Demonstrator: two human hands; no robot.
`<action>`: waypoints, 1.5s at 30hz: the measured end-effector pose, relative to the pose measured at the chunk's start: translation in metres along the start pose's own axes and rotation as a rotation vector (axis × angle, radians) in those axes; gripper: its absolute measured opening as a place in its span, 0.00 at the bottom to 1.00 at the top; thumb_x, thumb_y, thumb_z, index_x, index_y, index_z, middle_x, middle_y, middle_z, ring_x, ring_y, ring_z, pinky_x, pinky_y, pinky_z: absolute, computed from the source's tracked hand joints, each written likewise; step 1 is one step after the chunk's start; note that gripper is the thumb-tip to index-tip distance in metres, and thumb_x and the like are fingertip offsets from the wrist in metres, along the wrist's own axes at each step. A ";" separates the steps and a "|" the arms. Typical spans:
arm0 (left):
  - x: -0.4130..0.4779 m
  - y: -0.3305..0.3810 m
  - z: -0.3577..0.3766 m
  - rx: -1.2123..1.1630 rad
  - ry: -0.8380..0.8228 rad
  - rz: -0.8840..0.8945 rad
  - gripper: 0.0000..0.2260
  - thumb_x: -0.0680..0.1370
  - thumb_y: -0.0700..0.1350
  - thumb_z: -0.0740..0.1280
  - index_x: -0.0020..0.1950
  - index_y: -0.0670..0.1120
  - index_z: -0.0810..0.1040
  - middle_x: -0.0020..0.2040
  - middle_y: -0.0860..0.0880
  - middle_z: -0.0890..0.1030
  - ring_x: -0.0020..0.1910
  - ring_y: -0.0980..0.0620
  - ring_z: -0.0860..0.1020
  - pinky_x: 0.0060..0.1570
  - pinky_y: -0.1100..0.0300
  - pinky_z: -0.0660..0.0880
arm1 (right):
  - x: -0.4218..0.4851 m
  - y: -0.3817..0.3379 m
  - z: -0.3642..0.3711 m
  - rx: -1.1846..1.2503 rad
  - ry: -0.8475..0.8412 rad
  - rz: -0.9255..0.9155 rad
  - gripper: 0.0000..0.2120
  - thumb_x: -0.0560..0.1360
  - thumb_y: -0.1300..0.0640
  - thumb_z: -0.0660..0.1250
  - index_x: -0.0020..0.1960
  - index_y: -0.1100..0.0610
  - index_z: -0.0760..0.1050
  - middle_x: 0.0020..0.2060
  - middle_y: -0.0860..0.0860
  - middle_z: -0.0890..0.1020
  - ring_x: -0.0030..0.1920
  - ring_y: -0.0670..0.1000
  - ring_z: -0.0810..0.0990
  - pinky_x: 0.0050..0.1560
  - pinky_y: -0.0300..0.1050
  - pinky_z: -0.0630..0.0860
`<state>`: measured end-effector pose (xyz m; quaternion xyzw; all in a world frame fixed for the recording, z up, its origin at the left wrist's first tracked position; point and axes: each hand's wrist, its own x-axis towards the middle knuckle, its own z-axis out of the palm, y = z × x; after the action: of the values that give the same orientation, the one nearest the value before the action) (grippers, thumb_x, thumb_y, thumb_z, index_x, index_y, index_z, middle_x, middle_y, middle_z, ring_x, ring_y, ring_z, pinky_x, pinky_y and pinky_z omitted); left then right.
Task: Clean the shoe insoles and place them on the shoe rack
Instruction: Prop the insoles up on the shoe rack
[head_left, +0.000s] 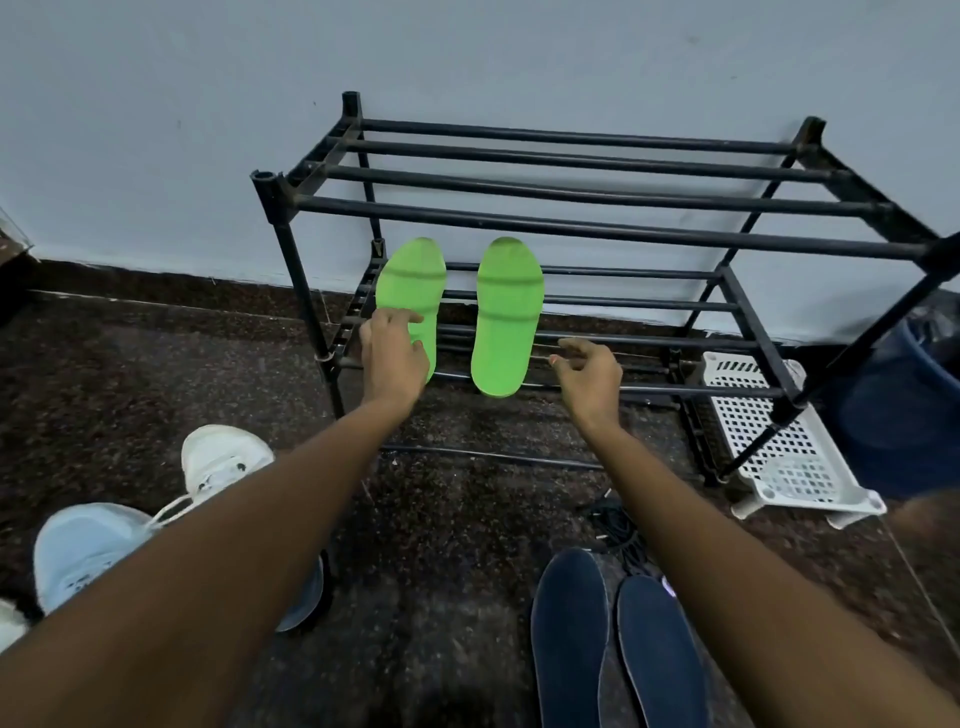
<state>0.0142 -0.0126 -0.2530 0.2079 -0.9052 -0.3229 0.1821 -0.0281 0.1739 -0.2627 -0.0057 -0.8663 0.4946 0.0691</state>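
Note:
Two bright green insoles lie side by side on the lower shelf of a black bar shoe rack (571, 228) against the wall. My left hand (392, 353) rests on the heel end of the left green insole (413, 283), fingers spread over it, not gripping. The right green insole (506, 317) lies free with its heel over the front bar. My right hand (589, 371) hovers just right of it, fingers loosely curled and apart, holding nothing. Two dark blue insoles (569, 639) lie on the floor near my right forearm.
White sneakers (223, 465) and a pale blue one (85, 545) sit on the speckled floor at left. A white perforated plastic basket (779, 447) stands under the rack's right end, a dark blue bin (904, 410) beyond it. Black laces (618, 525) lie near the blue insoles.

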 end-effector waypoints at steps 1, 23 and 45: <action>-0.009 0.004 0.002 -0.011 -0.007 0.030 0.15 0.79 0.33 0.61 0.64 0.41 0.74 0.66 0.42 0.71 0.68 0.44 0.63 0.63 0.59 0.59 | -0.006 0.004 -0.005 -0.001 0.008 -0.003 0.12 0.75 0.63 0.66 0.58 0.64 0.76 0.51 0.57 0.80 0.46 0.47 0.75 0.48 0.36 0.72; -0.235 -0.024 0.130 -0.007 -0.613 0.052 0.15 0.78 0.34 0.61 0.64 0.40 0.73 0.63 0.42 0.71 0.63 0.44 0.69 0.59 0.57 0.66 | -0.183 0.189 -0.077 -0.137 -0.025 0.280 0.05 0.71 0.71 0.65 0.45 0.71 0.79 0.42 0.58 0.83 0.43 0.54 0.81 0.37 0.34 0.71; -0.304 -0.023 0.159 0.189 -0.685 -0.557 0.27 0.72 0.45 0.72 0.64 0.39 0.62 0.65 0.41 0.66 0.64 0.40 0.69 0.60 0.47 0.71 | -0.271 0.256 -0.092 -0.237 0.150 0.758 0.18 0.66 0.58 0.76 0.49 0.64 0.72 0.47 0.61 0.77 0.48 0.62 0.76 0.48 0.55 0.73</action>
<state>0.2038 0.2025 -0.4424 0.3403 -0.8483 -0.3258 -0.2417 0.2364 0.3625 -0.4668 -0.3689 -0.8464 0.3799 -0.0565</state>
